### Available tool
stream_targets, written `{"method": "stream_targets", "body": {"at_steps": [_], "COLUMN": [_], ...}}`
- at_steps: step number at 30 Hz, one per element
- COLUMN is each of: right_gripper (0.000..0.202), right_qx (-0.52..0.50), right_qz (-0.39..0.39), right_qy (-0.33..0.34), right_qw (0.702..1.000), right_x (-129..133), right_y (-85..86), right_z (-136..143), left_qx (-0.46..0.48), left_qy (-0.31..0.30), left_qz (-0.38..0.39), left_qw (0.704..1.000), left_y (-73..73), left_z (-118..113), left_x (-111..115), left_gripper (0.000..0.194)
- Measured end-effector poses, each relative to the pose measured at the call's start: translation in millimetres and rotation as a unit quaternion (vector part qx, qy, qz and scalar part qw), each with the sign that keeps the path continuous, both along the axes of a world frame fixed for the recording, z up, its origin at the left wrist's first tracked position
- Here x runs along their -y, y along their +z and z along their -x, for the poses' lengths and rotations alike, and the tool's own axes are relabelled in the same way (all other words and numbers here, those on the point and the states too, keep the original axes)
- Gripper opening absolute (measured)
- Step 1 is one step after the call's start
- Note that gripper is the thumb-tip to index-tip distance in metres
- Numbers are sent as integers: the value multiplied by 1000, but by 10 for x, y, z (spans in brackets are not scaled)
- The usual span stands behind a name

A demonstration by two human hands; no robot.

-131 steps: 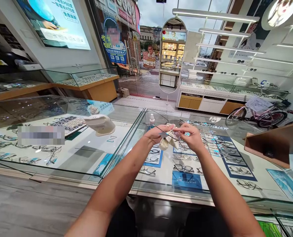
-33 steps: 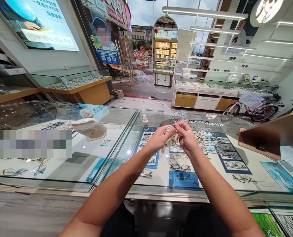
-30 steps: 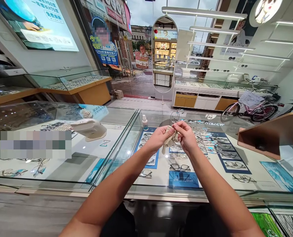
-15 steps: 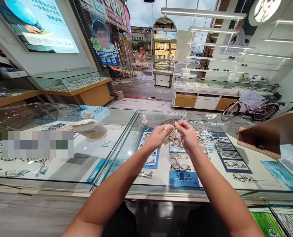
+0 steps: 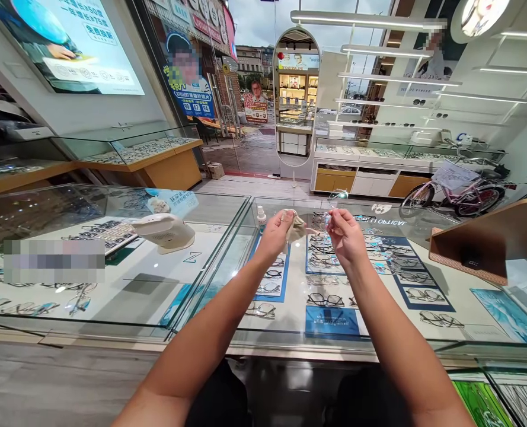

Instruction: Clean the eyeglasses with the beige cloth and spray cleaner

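Mid-frame, our left hand point(image 5: 274, 235), gripping the cloth point(image 5: 296, 229), has parted from our right hand point(image 5: 349, 237), pinching apparently glasses point(image 5: 342, 194): cloth off them.

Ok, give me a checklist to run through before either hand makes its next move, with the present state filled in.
1. Left hand has the cloth: ok, bunched in its grip.
2. Right hand has the glasses: ok, pinched, sticking up above the hand.
3. Hands apart: ok, a gap shows between them.
4. Glasses free of smudges: cannot tell, too small in this view.
5. Spray bottle upright: ok, it stands on the glass counter.
6. Clearance between spray bottle and left hand: cannot tell, they sit close together from this angle.
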State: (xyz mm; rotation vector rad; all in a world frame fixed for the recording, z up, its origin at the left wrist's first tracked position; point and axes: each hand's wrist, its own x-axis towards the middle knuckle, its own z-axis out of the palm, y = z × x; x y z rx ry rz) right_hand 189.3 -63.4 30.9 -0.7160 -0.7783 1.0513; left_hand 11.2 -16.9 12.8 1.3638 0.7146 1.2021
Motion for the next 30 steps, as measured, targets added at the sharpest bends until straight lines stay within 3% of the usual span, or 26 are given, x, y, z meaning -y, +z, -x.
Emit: {"method": "stream_targets", "body": {"at_steps": [4, 8, 12, 16, 26, 28, 30], "right_gripper": [40, 40, 39, 38, 36, 38, 40], "right_qx": [-5, -1, 7, 8, 20, 23, 18], "right_qz": [-3, -3, -3, -2, -13, -7, 1], "right_qy": [9, 18, 30, 56, 188, 220, 249], "right_qw": [1000, 1000, 1000, 998, 982, 975, 968], "right_x": [-19, -29, -38, -23, 91, 119, 137], "right_y": [-7, -22, -21, 6, 91, 120, 141], "right_z": [-31, -35, -64, -100, -112, -116, -123], "left_qx": [-134, -360, -518, -601, -682, -670, -600], "left_qy": [102, 168, 143, 91, 40, 63, 121], "left_qz": [-95, -176, -184, -152, -89, -102, -169], "left_qw": [981, 901, 823, 780, 725, 732, 773], "left_y": [-10, 8, -8, -78, -146, -99, -25], "left_z": [158, 288, 334, 351, 413, 397, 357], "left_x": [-129, -171, -203, -241, -286, -250, -175], "left_gripper": [50, 46, 42, 34, 29, 32, 37]}}
